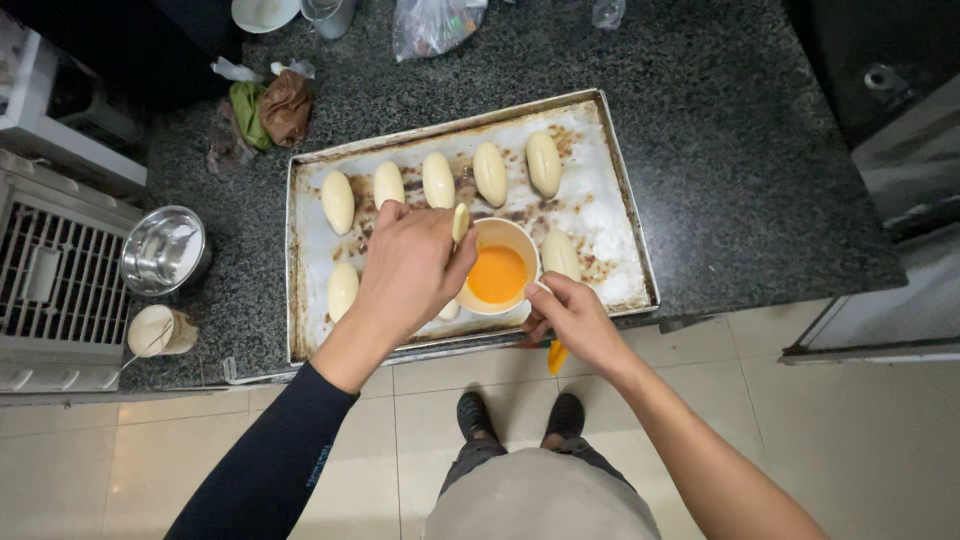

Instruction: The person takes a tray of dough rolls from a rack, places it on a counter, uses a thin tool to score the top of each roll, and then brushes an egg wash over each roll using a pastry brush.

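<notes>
Pale oval dough piece [460, 221] pinched in left hand [410, 268], held over baking tray [610, 170], just beside rim of cup of orange egg wash [497, 272]. Left grip closed on the dough piece, fingers curled. Right hand [572, 318] at near edge of tray, touching cup's rim; grip closed around an orange-handled tool [556, 355], most of it hidden under the hand, kind unclear. Cup standing on tray, near front centre. Row of five dough ovals [437, 179] along far side of tray; one more [559, 254] right of cup, another [343, 290] at near left. Tray stained brown, resting on dark speckled desk [720, 130]. Steel bowl [163, 250] and small jar [160, 330] to left of tray. Crumpled cloths [272, 108] beyond tray's far left corner.
</notes>
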